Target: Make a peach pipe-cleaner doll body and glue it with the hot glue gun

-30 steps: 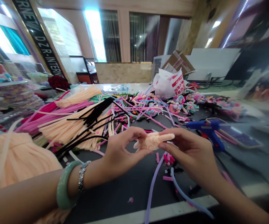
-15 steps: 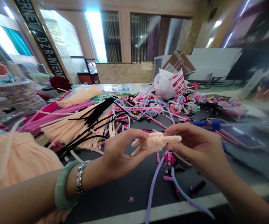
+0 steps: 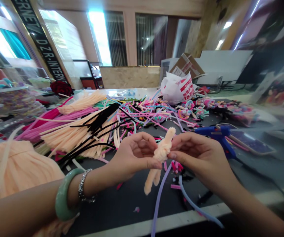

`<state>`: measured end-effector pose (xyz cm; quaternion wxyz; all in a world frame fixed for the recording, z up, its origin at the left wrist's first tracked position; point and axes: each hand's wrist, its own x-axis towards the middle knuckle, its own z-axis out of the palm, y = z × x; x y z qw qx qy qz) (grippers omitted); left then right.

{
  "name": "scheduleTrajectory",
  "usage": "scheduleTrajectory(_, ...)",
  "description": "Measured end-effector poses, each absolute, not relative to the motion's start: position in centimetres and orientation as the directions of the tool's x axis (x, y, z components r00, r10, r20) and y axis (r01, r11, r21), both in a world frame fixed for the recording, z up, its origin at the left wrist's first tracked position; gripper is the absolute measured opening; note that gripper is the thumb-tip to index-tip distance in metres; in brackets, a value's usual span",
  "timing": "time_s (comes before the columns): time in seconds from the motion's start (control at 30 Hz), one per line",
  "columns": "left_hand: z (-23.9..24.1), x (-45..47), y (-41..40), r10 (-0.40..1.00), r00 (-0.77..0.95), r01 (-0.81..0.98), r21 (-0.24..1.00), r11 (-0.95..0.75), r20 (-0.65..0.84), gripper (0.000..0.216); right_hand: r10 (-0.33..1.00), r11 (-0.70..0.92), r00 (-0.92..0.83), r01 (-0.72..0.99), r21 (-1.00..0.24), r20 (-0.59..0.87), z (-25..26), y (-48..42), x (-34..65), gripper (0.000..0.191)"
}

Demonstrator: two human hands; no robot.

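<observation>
A small peach pipe-cleaner figure (image 3: 160,154) stands upright between both hands, one end up and two leg-like ends hanging down. My left hand (image 3: 134,156), with a green bangle and a silver bracelet at the wrist, pinches its middle with thumb and fingers. My right hand (image 3: 200,158) pinches the same middle from the right side. Both hands hover just above the dark table (image 3: 132,200). A lilac pipe cleaner (image 3: 158,204) lies on the table below them.
Piles of peach, pink and black pipe cleaners (image 3: 82,128) cover the left. A blue glue gun (image 3: 216,133) and a phone (image 3: 245,140) lie right of my right hand. Behind are small colourful figures (image 3: 193,110) and a white plastic bag (image 3: 177,89). Peach fabric (image 3: 21,168) sits near left.
The peach figure has turned from lying sideways to standing upright, its legs now hanging down. Both hands kept their pinch and drew a little closer together.
</observation>
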<state>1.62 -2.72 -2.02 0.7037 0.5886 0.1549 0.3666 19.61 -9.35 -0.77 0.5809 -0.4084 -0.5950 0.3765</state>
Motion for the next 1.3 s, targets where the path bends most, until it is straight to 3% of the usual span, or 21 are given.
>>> scheduleTrajectory(0.33,-1.7,1.8,-3.3,0.667,0.745,-0.28,0.916,0.288,0.018,0.036,0.932,0.36,-0.04,-0.038,-0.932,0.362,-0.6,-9.3,19.3,0.01)
scheduleTrajectory(0.63,-2.0,2.0,-3.3,0.678,0.735,-0.295,0.904,0.309,0.008,0.032,0.953,0.3,-0.02,-0.067,-0.952,0.301,-0.5,-9.4,19.1,0.013)
scheduleTrajectory(0.83,-2.2,1.9,-3.2,0.66,0.751,-0.292,0.898,0.33,0.001,0.026,0.969,0.204,-0.097,-0.203,-0.958,0.227,-1.3,-9.0,19.2,0.016)
scheduleTrajectory(0.97,-2.2,1.9,-3.2,0.662,0.749,-0.268,0.904,0.332,-0.021,0.026,0.976,0.156,-0.124,-0.188,-0.97,0.181,-1.5,-8.8,19.5,0.015)
scheduleTrajectory(1.07,-2.1,1.9,-3.3,0.655,0.755,-0.261,0.9,0.348,-0.035,0.026,0.972,0.134,-0.187,-0.044,-0.99,0.14,-0.6,-8.7,20.7,0.015)
scheduleTrajectory(1.17,-2.0,1.9,-3.4,0.645,0.763,-0.269,0.889,0.371,-0.038,0.027,0.978,0.167,-0.178,0.363,-0.917,0.108,0.3,-8.5,23.3,0.021)
scheduleTrajectory(1.23,-1.9,1.9,-3.4,0.657,0.753,-0.277,0.884,0.377,-0.044,0.027,0.988,0.15,-0.089,0.732,-0.665,0.126,0.3,-8.3,25.4,0.02)
scheduleTrajectory(1.3,-1.9,1.9,-3.3,0.673,0.739,-0.284,0.883,0.374,-0.047,0.025,0.995,0.007,0.029,0.942,-0.336,0.1,-0.2,-7.9,27.3,0.017)
